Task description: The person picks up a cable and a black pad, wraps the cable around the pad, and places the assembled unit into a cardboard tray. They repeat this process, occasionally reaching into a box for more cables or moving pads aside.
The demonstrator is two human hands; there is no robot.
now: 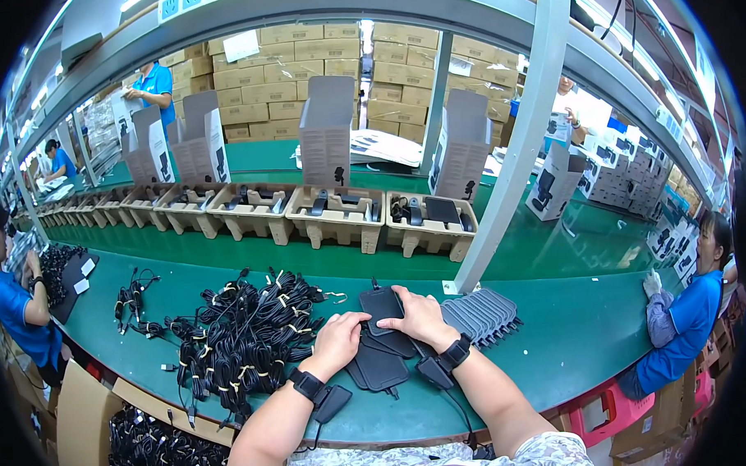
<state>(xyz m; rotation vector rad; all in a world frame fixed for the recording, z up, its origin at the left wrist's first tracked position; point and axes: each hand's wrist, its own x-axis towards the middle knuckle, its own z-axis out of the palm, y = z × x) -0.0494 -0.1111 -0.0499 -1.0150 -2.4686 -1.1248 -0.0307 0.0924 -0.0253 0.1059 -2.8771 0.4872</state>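
Observation:
A flat, black rectangular panel (380,305) with a small stub at its far edge lies between my hands. My right hand (423,320) grips it from the right, thumb across its face and fingers at the far edge. From the left, my left hand (339,341) pinches its side, fingertips bent together. More black panels (379,369) lie loosely overlapped on the green table beneath and nearer to me. Just right of my right hand, a row of grey panels (481,315) leans in a slanted stack. A big heap of tied black cables (253,336) is at my left.
Moulded trays (338,222) with black parts line the belt (308,256) beyond the table. A metal post (513,138) rises behind the grey stack. Open boxes (328,132) stand farther back. Co-workers sit left (22,303) and right (692,312). A cable carton (161,413) sits below left.

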